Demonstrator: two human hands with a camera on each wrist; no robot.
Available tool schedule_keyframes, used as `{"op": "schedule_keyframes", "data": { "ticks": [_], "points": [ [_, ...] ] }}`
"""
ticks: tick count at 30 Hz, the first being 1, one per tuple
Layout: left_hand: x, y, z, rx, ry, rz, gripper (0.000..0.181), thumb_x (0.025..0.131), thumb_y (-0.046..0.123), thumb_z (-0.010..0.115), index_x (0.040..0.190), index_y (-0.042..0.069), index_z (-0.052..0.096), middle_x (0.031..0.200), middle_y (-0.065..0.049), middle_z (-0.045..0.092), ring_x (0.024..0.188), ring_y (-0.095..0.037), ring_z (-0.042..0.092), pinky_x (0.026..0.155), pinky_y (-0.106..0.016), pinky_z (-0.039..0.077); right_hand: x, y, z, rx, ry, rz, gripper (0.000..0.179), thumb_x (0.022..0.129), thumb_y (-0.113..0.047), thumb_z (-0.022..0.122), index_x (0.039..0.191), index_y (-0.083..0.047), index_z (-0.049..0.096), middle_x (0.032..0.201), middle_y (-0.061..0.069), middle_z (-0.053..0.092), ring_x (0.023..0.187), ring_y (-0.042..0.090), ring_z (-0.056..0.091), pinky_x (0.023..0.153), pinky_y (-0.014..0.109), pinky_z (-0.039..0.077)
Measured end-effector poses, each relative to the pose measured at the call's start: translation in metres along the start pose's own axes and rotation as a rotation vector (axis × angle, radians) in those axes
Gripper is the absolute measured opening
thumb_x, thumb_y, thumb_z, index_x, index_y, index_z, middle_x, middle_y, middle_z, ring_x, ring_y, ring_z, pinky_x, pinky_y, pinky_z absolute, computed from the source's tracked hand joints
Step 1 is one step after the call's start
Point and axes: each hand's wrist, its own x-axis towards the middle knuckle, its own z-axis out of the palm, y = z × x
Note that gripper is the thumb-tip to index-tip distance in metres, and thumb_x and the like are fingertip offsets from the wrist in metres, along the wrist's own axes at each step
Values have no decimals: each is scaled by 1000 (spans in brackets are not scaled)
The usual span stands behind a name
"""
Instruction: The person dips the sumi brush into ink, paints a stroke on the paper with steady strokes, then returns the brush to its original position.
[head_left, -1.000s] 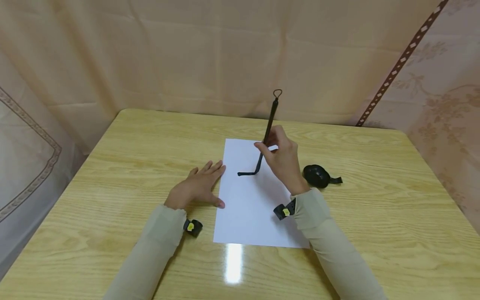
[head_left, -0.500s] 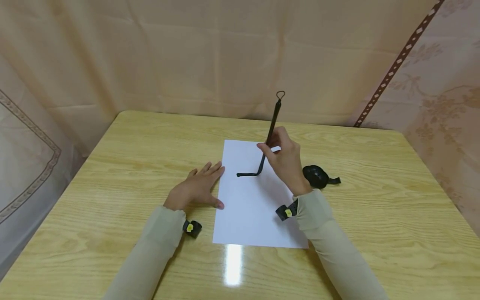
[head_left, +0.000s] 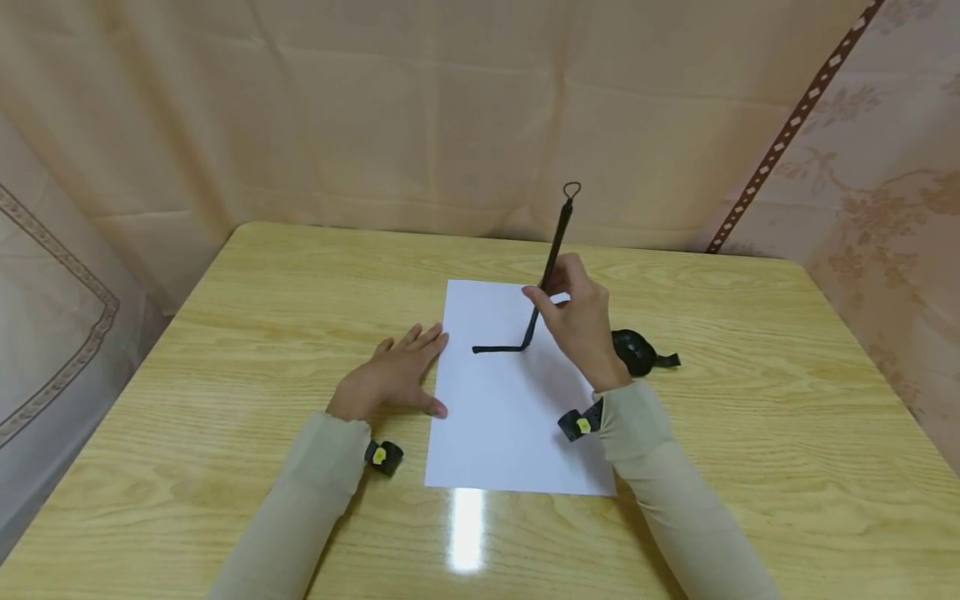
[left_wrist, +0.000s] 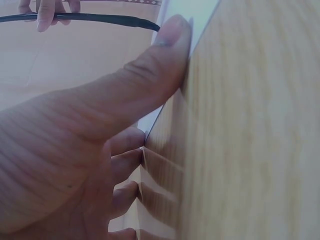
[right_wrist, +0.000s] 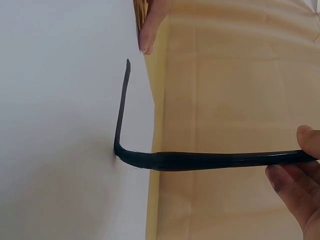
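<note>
My right hand (head_left: 577, 317) pinches a black calligraphy brush (head_left: 554, 242) by its handle, which leans up and to the right and ends in a small loop. In the right wrist view the bristles (right_wrist: 135, 159) bend where they touch the white paper (right_wrist: 60, 60). A black ink line (head_left: 497, 349) runs across the sheet from the left and ends at the brush tip. My left hand (head_left: 393, 379) lies with spread fingers at the paper's left edge. Its thumb (left_wrist: 172, 37) and fingertips rest along that edge in the left wrist view.
A rounded, glossy black object (head_left: 634, 352) with a short tab sits on the wooden table (head_left: 750, 433), right of the paper and behind my right wrist. Beige curtains (head_left: 375, 108) hang along the table's far edge.
My right hand has moved a little to the right with the brush, and the ink line has grown longer behind the tip. The left hand has stayed in place.
</note>
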Motion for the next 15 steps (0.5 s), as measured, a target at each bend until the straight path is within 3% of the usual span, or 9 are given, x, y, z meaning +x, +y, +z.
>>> {"op": "schedule_keyframes", "data": {
  "ticks": [15],
  "points": [
    [-1, -1, -1, -10, 15, 12, 111, 75, 47, 76, 154, 10, 9, 162, -6, -1, 148, -32, -5, 114, -62, 3, -1, 1, -8, -19, 10, 0, 29, 83, -9, 73, 99, 2, 53, 80, 12, 65, 72, 21, 66, 56, 24, 52]
  ]
}}
